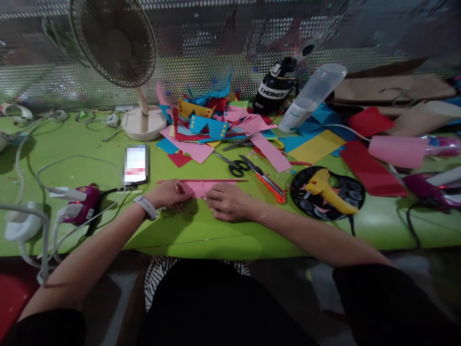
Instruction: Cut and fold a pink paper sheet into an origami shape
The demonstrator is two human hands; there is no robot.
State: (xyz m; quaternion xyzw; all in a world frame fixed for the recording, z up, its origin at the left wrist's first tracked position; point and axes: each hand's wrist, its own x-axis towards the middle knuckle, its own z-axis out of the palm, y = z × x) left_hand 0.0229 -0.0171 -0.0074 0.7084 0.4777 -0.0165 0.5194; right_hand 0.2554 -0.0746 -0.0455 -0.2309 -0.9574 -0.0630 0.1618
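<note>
On the green table in front of me lies a strip of pink paper point(196, 189), its far edge raised or folded in a thin line. My left hand point(172, 194), with a pale watch on the wrist, has its fingers closed on the strip's left part. At the right part, my right hand point(226, 201) pinches the near edge with curled fingers. Both palms are hidden. Just beyond the hands rest black-handled scissors point(238, 167) and an orange utility knife point(268, 181). A yellow glue gun point(324, 192) lies on a black palette-shaped tray point(298, 199) to the right.
Behind are a pile of cut coloured paper with blue paper glasses point(209, 127), a fan point(144, 120), a black bottle point(273, 91) and a clear bottle point(311, 98). A phone point(136, 164) and a purple power strip point(84, 204) with cables lie left. Red paper point(374, 168) lies right.
</note>
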